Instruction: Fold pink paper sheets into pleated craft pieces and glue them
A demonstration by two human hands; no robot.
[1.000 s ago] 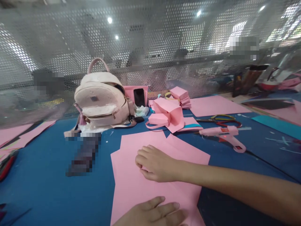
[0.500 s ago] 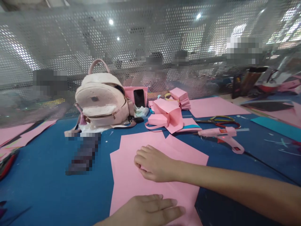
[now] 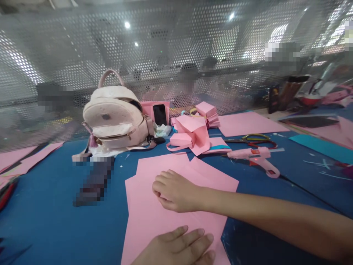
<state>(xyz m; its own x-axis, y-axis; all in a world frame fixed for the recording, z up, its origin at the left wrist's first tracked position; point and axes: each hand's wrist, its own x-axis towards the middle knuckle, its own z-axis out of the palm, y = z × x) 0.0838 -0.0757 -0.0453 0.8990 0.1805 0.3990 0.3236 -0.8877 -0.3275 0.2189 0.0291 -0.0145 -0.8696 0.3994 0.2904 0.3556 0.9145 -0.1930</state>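
Note:
A stack of pink paper sheets (image 3: 154,221) lies on the blue table (image 3: 49,217) in front of me. My right hand (image 3: 175,191) rests on the top sheet with its fingers curled down onto the paper, the arm reaching in from the right. My left hand (image 3: 176,248) lies flat on the near edge of the same sheet, fingers together and pointing right. Neither hand lifts anything.
A pink glue gun (image 3: 255,158) and scissors (image 3: 253,139) lie to the right. Folded pink paper boxes (image 3: 193,134) sit behind the sheets. A pale pink backpack (image 3: 116,116) and a phone (image 3: 160,115) stand at the back left. A perforated metal screen (image 3: 176,55) closes off the far side.
My left hand has slid a little along the near edge of the sheet. The view has shifted slightly, and my right hand has stayed on the paper.

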